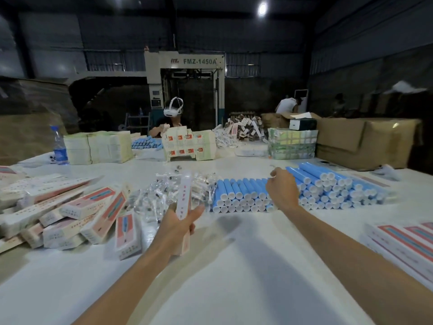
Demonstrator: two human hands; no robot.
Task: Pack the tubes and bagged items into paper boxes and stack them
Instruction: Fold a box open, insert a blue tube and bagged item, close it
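My left hand (180, 227) grips a long narrow paper box (184, 198), held upright above the white table (225, 273). Behind it lies a heap of small clear bagged items (164, 195). My right hand (282, 193) reaches over a stack of blue tubes with white caps (243, 195); its fingers are curled, and whether they hold a tube is hidden by the back of the hand. A second, larger stack of blue tubes (332, 186) lies to the right.
Packed pink-and-white boxes (70, 214) are piled at the left. Flat boxes (407, 240) lie at the right edge. Across the table a person wearing a headset (173, 111) works behind stacks of flat cartons (98, 147). A water bottle (59, 146) and brown cartons (365, 141) stand farther back.
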